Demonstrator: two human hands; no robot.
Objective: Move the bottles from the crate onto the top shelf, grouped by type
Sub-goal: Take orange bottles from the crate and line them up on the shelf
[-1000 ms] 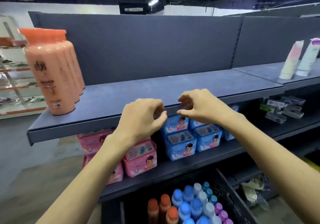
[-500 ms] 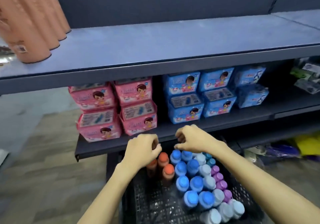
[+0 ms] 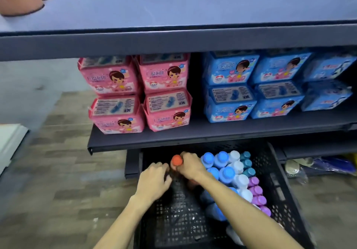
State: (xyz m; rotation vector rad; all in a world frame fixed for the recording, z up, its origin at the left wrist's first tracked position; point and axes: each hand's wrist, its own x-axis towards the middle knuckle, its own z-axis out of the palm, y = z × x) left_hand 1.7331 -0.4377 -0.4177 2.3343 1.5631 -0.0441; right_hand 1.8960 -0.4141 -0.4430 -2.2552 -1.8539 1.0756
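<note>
Both hands have dropped from the top shelf (image 3: 173, 7) into the crate (image 3: 280, 181) — the right hand (image 3: 191, 166) grips an orange-capped bottle (image 3: 177, 160), the left hand (image 3: 154, 179) curls beside it, grip unclear — so the next pick is starting.

We see two bare hands, left hand (image 3: 154, 179) and right hand (image 3: 191, 168), on left forearm (image 3: 123, 223) and right forearm (image 3: 241, 210), both leaving frame at the bottom edge. Both are uncovered along their whole visible length, wrists included, slim and smooth. Motion blur softens the fingers (image 3: 161, 166), so we can't read finer detail.
</note>
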